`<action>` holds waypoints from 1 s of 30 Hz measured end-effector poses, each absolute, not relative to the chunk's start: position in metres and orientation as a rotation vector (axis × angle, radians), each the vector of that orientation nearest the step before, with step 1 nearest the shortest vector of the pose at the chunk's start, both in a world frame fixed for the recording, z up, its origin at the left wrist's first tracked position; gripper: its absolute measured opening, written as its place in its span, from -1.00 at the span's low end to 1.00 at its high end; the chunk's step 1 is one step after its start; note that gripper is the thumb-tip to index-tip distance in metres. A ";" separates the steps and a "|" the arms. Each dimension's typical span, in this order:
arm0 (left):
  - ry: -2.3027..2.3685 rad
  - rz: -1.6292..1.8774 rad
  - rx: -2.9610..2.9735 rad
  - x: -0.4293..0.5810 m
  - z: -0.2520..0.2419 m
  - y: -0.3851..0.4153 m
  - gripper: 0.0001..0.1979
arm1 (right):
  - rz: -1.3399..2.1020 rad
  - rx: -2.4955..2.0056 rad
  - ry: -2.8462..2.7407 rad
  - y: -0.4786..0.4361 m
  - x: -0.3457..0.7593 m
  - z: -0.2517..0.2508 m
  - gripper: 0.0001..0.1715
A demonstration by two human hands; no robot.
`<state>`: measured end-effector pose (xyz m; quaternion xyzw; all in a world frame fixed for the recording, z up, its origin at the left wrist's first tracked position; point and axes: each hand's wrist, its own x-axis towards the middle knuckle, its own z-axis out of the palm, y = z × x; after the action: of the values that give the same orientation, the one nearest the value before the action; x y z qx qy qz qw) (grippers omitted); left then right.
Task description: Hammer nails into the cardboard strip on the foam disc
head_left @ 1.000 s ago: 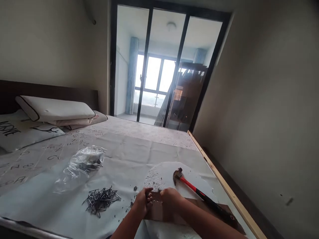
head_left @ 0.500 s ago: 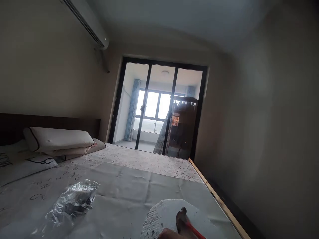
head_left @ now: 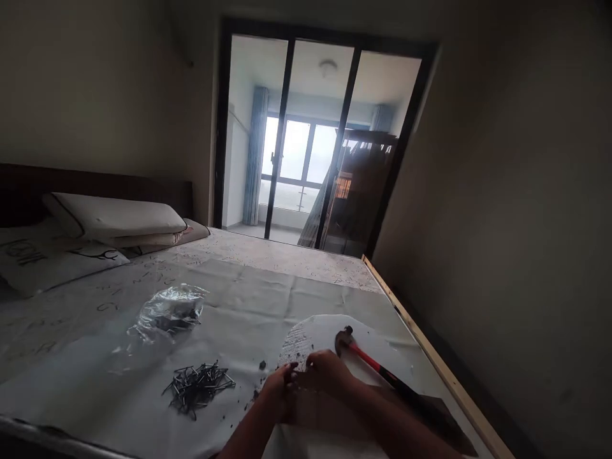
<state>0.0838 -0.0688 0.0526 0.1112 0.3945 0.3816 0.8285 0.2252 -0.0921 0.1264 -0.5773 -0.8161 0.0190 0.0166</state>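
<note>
My left hand (head_left: 280,389) is closed, its fingertips pinched together over the near edge of a white rounded sheet (head_left: 325,328) with dark crumbs on it. Close by on the right, my right hand (head_left: 329,370) is also closed, fingers curled toward the left one. Whatever sits between the fingers is too small and dark to make out. A hammer (head_left: 370,361) with a red and black handle lies just past my right hand, its head on the white sheet. To the left of my hands is a loose pile of nails (head_left: 198,386). Under my forearms shows a brown flat surface (head_left: 318,414).
A crumpled clear plastic bag (head_left: 169,312) lies behind the nails on a grey cover sheet (head_left: 258,299) over the bed. Pillows (head_left: 119,217) rest by the headboard at left. A wooden rail (head_left: 430,357) edges the bed's right side. Sliding glass doors (head_left: 306,140) stand beyond.
The view has tipped downward, bringing the nail pile and both forearms into sight. Earlier only part of one hand showed beside the hammer head; now both hands are together left of the hammer.
</note>
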 end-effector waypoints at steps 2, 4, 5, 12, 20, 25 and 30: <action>0.824 0.926 0.234 0.088 0.047 -0.069 -0.95 | 0.151 -1.801 -2.601 -0.093 0.239 0.116 -0.75; 0.806 0.970 0.276 0.091 0.047 -0.065 -0.96 | 0.184 -1.830 -2.636 -0.094 0.249 0.109 -0.77; 0.797 0.992 0.291 0.092 0.049 -0.063 -0.95 | 0.187 -1.838 -2.654 -0.095 0.252 0.107 -0.79; 0.750 1.067 0.338 0.090 0.053 -0.062 -0.82 | 0.128 -1.846 -2.815 -0.106 0.248 0.094 -0.80; 0.803 1.018 0.316 0.094 0.054 -0.064 -0.81 | 0.019 -1.827 -2.961 -0.103 0.241 0.087 -0.78; 0.813 1.006 0.369 0.096 0.048 -0.063 -0.79 | -0.012 -1.740 -3.071 -0.101 0.240 0.090 -0.79; 0.771 0.984 0.386 0.098 0.044 -0.063 -0.79 | -0.051 -1.664 -3.163 -0.098 0.237 0.088 -0.78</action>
<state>0.0977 -0.0633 0.0442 0.1797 0.3588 0.4576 0.7935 0.2373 -0.0976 0.0884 -0.4546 -0.8643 -0.0139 -0.2146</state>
